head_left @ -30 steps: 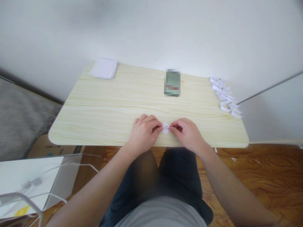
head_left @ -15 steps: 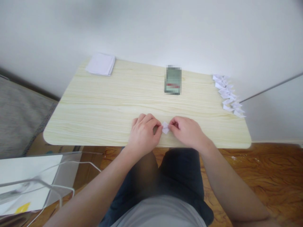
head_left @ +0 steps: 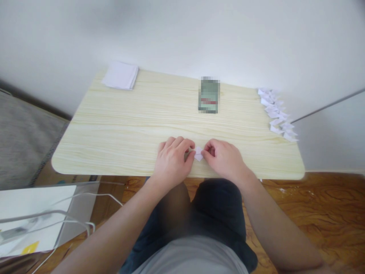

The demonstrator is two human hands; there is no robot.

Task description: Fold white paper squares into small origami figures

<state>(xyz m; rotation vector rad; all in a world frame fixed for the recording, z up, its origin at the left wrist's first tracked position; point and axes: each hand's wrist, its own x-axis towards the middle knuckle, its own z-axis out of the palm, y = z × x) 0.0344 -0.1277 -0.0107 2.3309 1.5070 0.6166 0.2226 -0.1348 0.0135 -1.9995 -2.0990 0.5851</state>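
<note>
A small folded piece of white paper (head_left: 199,153) lies between my hands near the front edge of the table. My left hand (head_left: 174,158) pinches its left side between thumb and index finger, the other fingers curled on the tabletop. On the opposite side, my right hand (head_left: 224,155) grips the paper's right corner with thumb and forefinger. Fingertips cover both ends of the paper, so only its middle shows.
Several folded white paper pieces (head_left: 275,110) line the table's right edge. A stack of white paper sheets (head_left: 121,75) sits at the back left. A pixelated, phone-like object (head_left: 209,95) lies at the back. White cables (head_left: 82,195) hang at lower left.
Both hands stay around the folded paper with hardly any movement. The left index fingertip has lifted slightly from the thumb. The camera view has shifted a little.
</note>
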